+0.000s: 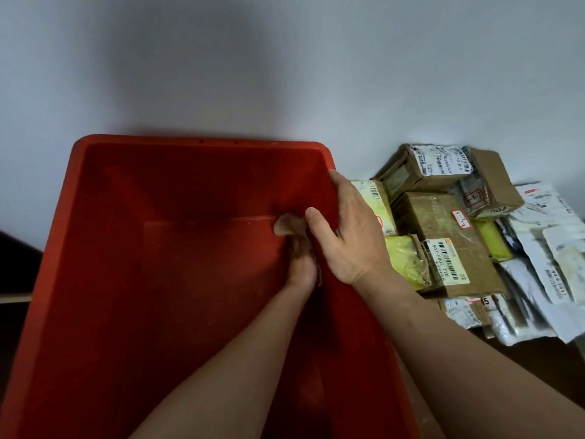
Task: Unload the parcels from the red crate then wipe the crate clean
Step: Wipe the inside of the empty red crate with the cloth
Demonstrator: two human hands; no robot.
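The red crate (76, 280) fills the left and middle of the view, and no parcel shows inside it. My right hand (351, 236) grips the crate's right wall near the far corner, thumb inside and fingers over the rim. My left hand (300, 267) reaches down inside the crate at its far right. It holds a small pale wad (285, 224), cloth or tissue, against the bottom by the wall. My right hand hides part of the left hand's fingers. The parcels (443, 223) lie in a pile outside the crate, to its right.
The pile holds brown cardboard boxes, yellow packets (405, 258) and white plastic mailers (550, 236) with barcode labels. It reaches up to the crate's right side. A pale wall (285, 74) rises just behind the crate. Something dark (15, 270) stands at the left edge.
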